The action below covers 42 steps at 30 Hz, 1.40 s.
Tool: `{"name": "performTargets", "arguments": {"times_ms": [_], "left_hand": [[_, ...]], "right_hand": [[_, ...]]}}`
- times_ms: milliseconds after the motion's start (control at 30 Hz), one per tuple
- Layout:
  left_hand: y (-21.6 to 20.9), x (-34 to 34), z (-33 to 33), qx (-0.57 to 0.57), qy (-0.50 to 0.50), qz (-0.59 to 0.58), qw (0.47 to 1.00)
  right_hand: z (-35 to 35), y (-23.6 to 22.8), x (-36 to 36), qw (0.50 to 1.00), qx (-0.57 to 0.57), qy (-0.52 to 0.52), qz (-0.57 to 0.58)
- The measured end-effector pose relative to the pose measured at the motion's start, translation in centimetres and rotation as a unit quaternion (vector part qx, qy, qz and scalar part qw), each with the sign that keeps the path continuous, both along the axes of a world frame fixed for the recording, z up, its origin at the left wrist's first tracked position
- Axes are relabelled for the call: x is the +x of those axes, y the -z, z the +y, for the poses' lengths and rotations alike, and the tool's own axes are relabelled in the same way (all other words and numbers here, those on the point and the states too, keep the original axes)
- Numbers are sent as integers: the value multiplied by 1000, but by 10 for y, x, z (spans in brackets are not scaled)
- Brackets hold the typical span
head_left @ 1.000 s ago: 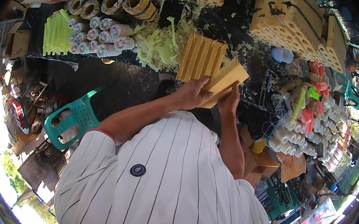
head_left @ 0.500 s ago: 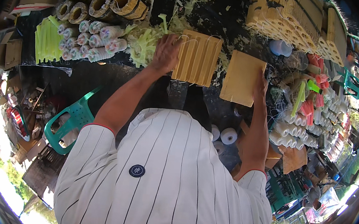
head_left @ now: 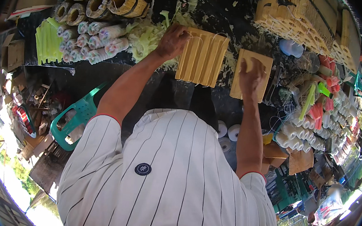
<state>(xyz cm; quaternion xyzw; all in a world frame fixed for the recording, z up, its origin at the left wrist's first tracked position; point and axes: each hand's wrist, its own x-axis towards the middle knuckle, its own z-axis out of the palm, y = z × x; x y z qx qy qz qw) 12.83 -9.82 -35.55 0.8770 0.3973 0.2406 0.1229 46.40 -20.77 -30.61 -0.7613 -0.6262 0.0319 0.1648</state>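
A tan grooved board (head_left: 202, 58) with long parallel channels and thin white strings at its ends lies in front of me on the dark table. My left hand (head_left: 171, 43) has its fingers curled at the board's upper left edge, close to the string. To its right is a plain flat tan board (head_left: 238, 86). My right hand (head_left: 252, 78) lies over that board with its fingers apart, covering part of its face. Pale green shredded strips (head_left: 143, 43) are heaped beside my left hand.
Hollow hexagonal tubes (head_left: 97, 5) and plastic-wrapped rolls (head_left: 95, 42) are stacked at left, beside light green sticks (head_left: 47, 41). Strapped tan blocks (head_left: 296, 19) stand at back right. White spools (head_left: 295, 136) crowd the right side. A green chair (head_left: 74, 121) stands lower left.
My right hand has gone from gripping the flat board's right edge to lying over its face, and that board now sits straighter. My left hand stays at the grooved board's edge.
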Motion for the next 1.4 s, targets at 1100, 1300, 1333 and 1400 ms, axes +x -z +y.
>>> {"name": "performTargets", "arguments": {"times_ms": [1100, 1300, 1333, 1400], "left_hand": [[3, -5, 77, -227, 54, 31, 972], [7, 2, 85, -244, 51, 23, 968], [6, 5, 85, -255, 45, 21, 966], [3, 9, 85, -258, 42, 27, 965]], "right_hand": [[-21, 21, -163, 992, -57, -94, 62], [35, 21, -167, 991, -40, -121, 37], [35, 17, -168, 991, -44, -124, 34], [26, 20, -165, 987, -37, -140, 63]]}}
